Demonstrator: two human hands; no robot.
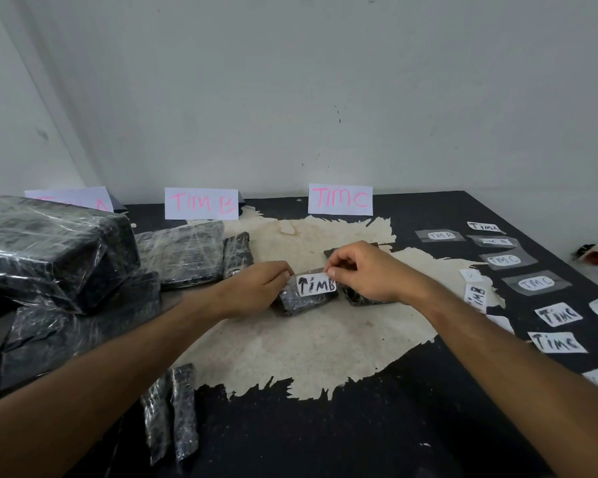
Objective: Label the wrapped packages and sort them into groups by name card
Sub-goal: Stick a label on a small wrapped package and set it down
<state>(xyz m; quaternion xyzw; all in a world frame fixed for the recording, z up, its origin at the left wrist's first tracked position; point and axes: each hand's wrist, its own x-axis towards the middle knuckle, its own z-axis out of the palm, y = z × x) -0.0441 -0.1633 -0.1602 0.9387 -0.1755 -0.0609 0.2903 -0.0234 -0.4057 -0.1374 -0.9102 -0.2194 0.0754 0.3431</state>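
Observation:
A small black wrapped package [299, 300] lies at the middle of the table. On its top sits a white label [316, 284] reading "TIM B". My left hand [259, 288] pinches the label's left end and my right hand [366, 270] pinches its right end. A second small package [356, 298] lies partly under my right hand. Three name cards stand at the back: "TIM B" [201, 203], "TIM C" [340, 199], and a left one [71, 199] partly hidden by packages.
Large wrapped packages [49, 246] are piled at the left, flatter ones [183, 257] lie behind my left hand, and two thin ones [173, 412] lie near the front edge. Several loose labels [556, 313] lie along the table's right side. A small red-and-white object [596, 257] sits far right.

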